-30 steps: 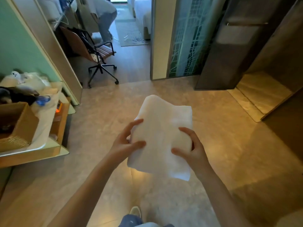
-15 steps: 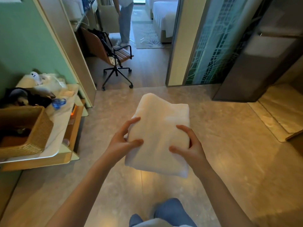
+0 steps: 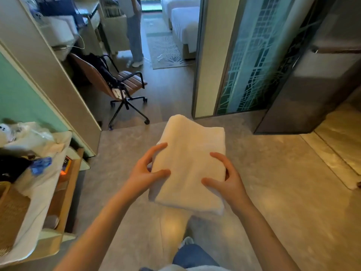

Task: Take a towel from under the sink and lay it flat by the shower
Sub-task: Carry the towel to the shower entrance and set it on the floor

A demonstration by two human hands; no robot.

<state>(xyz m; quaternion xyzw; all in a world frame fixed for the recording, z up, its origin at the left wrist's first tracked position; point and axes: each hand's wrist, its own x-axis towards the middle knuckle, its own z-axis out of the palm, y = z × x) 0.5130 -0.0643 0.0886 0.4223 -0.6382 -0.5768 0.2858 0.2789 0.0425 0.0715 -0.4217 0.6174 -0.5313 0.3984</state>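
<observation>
A folded white towel (image 3: 190, 161) is held in the air over the grey tiled floor, in the middle of the view. My left hand (image 3: 145, 171) grips its left edge, thumb and fingers on top. My right hand (image 3: 224, 179) grips its right edge the same way. The shower area (image 3: 338, 145), with a lighter stone floor and a low sill, lies at the right behind a dark glass door (image 3: 304, 90). The sink itself is out of view.
A wooden counter (image 3: 64, 194) with a wicker basket (image 3: 9, 212), cloths and a blue bottle runs along the left. Ahead, a brown office chair (image 3: 117, 85) stands in the doorway, and a person (image 3: 134, 36) stands in the bedroom beyond. My leg (image 3: 193, 255) shows below.
The view has swung to the right and forward, so the shower sill and glass door shifted rightward in frame. Both hands keep the same grip on the towel.
</observation>
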